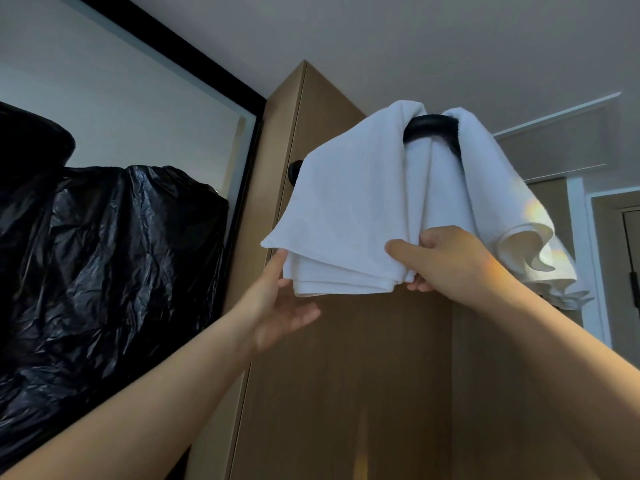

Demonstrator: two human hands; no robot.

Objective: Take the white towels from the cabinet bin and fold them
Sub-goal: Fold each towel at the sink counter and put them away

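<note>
**Hands at the hanging white towels**

Left hand [280,306]: raised, palm up, fingers straight and spread, holding nothing. Its index fingertip touches the lower left corner of the white towels [349,209]. Black plastic sheeting [104,254] hangs to the left of this hand, inside a black-framed panel [249,140].

White towels: draped over a black curved handle [431,128] high on the wooden cabinet [346,375], close to the ceiling. The long axis runs roughly vertical, from the handle down to the hems. The cloth splits into two falls, one on each side of the handle. The left fall ends in several stacked hem edges that slope down to the right. The right fall flares outward and ends in a ruffled edge. A small black knob [296,171] shows on the cabinet at the left edge of the cloth.

Right hand [446,261]: grips the bottom of the towels between the two falls. The thumb presses on the front face and the fingers curl behind the gathered folds.

A white door frame [581,254] stands at the far right.
</note>
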